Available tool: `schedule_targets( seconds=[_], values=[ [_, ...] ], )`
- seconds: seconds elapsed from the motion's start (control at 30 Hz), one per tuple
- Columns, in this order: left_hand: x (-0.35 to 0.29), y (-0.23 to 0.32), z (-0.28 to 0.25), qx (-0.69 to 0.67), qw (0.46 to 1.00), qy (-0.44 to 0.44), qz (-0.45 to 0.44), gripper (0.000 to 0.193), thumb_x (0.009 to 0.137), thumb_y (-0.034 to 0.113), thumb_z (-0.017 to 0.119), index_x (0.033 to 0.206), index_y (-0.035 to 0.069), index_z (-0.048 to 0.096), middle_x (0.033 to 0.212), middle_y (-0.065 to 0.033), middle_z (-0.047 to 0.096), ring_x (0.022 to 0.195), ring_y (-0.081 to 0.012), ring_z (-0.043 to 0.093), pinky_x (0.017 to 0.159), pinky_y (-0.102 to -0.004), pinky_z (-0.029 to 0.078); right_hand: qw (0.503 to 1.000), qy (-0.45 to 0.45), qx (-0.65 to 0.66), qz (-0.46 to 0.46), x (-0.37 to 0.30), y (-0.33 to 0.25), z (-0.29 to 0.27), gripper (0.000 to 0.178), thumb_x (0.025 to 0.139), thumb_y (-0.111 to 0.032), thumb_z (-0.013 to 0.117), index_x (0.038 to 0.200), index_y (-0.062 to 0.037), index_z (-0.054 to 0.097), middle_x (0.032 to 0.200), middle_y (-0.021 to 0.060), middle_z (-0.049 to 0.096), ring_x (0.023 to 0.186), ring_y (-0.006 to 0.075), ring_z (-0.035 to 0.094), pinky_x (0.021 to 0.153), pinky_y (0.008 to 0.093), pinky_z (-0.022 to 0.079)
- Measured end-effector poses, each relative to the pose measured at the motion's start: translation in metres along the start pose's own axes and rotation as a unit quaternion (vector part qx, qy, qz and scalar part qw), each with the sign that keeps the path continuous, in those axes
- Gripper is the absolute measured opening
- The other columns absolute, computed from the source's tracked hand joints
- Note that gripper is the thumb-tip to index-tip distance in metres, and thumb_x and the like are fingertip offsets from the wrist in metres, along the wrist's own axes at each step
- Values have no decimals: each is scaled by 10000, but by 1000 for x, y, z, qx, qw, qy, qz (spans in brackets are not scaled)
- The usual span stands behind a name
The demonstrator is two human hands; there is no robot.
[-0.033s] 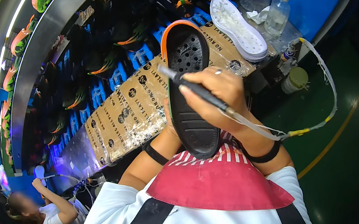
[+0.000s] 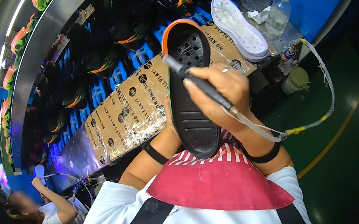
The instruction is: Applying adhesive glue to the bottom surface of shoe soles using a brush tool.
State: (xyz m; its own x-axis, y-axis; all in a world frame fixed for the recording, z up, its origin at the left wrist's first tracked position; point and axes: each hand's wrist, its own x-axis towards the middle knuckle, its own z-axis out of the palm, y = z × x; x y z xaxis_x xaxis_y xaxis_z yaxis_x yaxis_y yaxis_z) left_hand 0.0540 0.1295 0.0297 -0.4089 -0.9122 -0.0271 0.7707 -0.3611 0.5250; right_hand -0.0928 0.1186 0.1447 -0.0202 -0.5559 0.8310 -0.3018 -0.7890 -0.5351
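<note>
A black shoe sole [image 2: 192, 132] with an orange rim and holes at its far end lies lengthwise in front of me. My left hand [image 2: 170, 119] grips its left side; most of those fingers are hidden beneath and behind the sole. Above it, my right hand [image 2: 230, 91] is closed around a black pen-like brush applicator [image 2: 207, 91] fed by a clear hose [image 2: 257, 128]. The applicator's pale tip points at the sole's left edge, just below the orange part. Whether the tip touches the edge I cannot tell.
Brown taped cardboard [image 2: 114, 116] covers the bench. White soles [image 2: 239, 28] holding white bits lie at the far side, near a clear bottle [image 2: 278, 13]. The hose loops right, past a greenish-lidded container [image 2: 296, 78]. Leftward, a conveyor carries several shoe parts; a co-worker [image 2: 55, 213] sits lower left.
My right hand and the applicator have shifted slightly right and away from me, the tip moving up along the sole's left edge. My left hand and the sole look nearly unmoved.
</note>
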Motion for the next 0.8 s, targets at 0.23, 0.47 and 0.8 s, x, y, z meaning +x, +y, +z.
schedule_targets(
  seconds=[0.23,0.47,0.8],
  values=[
    [6,-9,-38,-38,999,22,-14,856,755,730,434,1364,134,346,1328,-140,447,1190,-277,481,1028,-421,382,991,-98,-74,-61,-3,3,7,173,671,-36,696,822,-15,615,657,119,583,581,282,578,534,344,462],
    [7,9,-3,-44,999,24,11,785,762,622,521,1336,101,398,1274,-168,497,1137,-314,526,974,-469,433,997,-28,-65,-12,-10,6,0,189,671,-21,712,839,2,629,658,123,605,577,262,595,525,327,453],
    [16,16,-81,-95,995,16,-20,882,734,788,387,1297,112,449,1259,-162,509,1130,-315,514,974,-453,428,969,-132,154,140,-19,-9,1,165,693,-89,701,833,-24,642,719,136,630,650,298,620,604,350,480]
  ],
)
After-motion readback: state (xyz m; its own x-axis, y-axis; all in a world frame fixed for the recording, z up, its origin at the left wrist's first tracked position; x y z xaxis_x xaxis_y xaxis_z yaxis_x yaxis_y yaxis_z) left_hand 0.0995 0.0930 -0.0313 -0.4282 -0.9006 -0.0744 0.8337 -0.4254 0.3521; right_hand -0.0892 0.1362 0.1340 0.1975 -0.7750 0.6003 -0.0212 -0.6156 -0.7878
